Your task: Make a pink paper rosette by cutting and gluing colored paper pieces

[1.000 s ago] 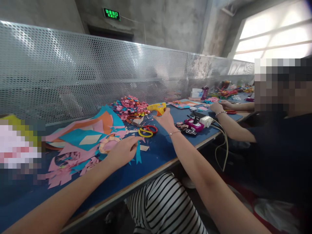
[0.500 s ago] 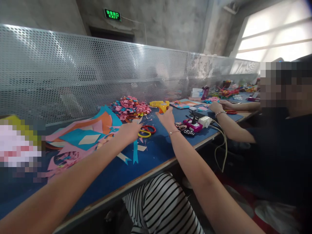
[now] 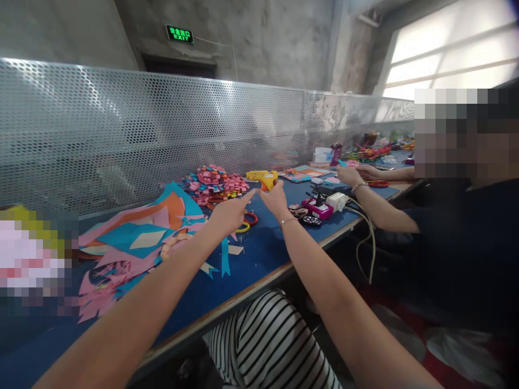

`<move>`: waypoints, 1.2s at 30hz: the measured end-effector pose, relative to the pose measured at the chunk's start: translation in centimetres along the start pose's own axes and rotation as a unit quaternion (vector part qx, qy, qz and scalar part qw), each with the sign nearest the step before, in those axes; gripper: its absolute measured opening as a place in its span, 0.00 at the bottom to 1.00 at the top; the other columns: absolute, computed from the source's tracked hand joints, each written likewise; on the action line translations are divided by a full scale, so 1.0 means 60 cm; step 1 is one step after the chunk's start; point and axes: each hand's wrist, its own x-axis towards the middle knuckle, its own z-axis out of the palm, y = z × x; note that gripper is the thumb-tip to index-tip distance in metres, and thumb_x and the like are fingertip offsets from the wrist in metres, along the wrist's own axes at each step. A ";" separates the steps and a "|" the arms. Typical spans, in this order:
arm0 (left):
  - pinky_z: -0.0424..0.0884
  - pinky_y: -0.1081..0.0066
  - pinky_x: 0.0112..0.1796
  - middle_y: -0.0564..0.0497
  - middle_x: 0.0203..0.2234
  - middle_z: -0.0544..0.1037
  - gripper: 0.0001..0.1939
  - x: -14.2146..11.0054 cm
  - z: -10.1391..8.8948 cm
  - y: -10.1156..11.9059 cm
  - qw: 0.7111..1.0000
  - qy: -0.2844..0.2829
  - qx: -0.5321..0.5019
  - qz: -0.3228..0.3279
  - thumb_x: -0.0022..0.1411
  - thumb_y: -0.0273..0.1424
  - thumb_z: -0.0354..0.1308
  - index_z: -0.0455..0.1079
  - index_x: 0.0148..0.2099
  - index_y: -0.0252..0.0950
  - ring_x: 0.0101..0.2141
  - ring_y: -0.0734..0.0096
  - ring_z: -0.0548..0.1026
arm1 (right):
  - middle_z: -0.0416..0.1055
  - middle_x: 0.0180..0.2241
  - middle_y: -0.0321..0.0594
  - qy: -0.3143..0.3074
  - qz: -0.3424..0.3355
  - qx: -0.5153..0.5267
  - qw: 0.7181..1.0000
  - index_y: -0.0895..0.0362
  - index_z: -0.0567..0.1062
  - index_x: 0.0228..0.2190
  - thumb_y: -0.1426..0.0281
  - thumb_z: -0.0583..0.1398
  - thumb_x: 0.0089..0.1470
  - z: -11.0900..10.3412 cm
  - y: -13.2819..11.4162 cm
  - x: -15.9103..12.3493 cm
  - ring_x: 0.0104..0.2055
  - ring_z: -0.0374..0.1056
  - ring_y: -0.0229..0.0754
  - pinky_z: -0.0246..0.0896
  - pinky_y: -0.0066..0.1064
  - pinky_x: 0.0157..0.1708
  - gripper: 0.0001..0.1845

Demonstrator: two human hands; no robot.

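My right hand (image 3: 276,199) reaches over the blue table (image 3: 263,254) and closes round the handle of a yellow glue gun (image 3: 260,175) that stands upright. My left hand (image 3: 229,214) hovers just left of it, its index finger stretched towards the gun, with nothing in it. Under that hand lie scissors (image 3: 248,221) with red and yellow loops, partly hidden. A blue paper strip (image 3: 224,257) lies on the table nearer to me.
Pink, blue and orange paper sheets (image 3: 150,229) and a heap of small folded pieces (image 3: 214,181) cover the left. A perforated metal screen (image 3: 121,129) backs the table. A white power strip (image 3: 338,201), a pink device (image 3: 316,208) and a co-worker's hands (image 3: 352,176) are to the right.
My left hand left the paper cut-outs near me and moved forward and right, up to the glue gun. My right hand has stayed on the gun.
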 end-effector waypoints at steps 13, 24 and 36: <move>0.62 0.75 0.27 0.52 0.23 0.72 0.21 -0.150 -0.008 -0.119 0.979 -0.121 -0.162 -0.001 0.51 0.25 0.43 0.67 0.47 0.34 0.25 0.72 0.69 | 0.65 0.43 0.45 -0.140 -0.146 0.083 0.976 0.56 0.56 0.42 0.62 0.61 0.40 0.000 0.000 -0.018 0.45 0.64 0.43 0.60 0.32 0.41 0.29; 0.61 0.77 0.26 0.54 0.23 0.70 0.28 -0.193 -0.027 -0.109 0.946 -0.195 -0.256 0.026 0.44 0.24 0.44 0.70 0.47 0.38 0.23 0.77 0.65 | 0.65 0.28 0.35 -0.409 -0.288 -0.121 0.857 0.58 0.65 0.27 0.66 0.60 0.40 -0.005 -0.024 -0.054 0.29 0.59 0.36 0.54 0.28 0.29 0.11; 0.61 0.77 0.26 0.55 0.21 0.74 0.29 -0.212 -0.041 -0.064 0.913 -0.291 -0.280 0.054 0.44 0.23 0.45 0.72 0.48 0.41 0.22 0.77 0.64 | 0.66 0.30 0.37 -0.486 -0.320 -0.175 0.794 0.58 0.65 0.31 0.67 0.61 0.38 0.001 -0.026 -0.066 0.29 0.59 0.37 0.51 0.28 0.28 0.15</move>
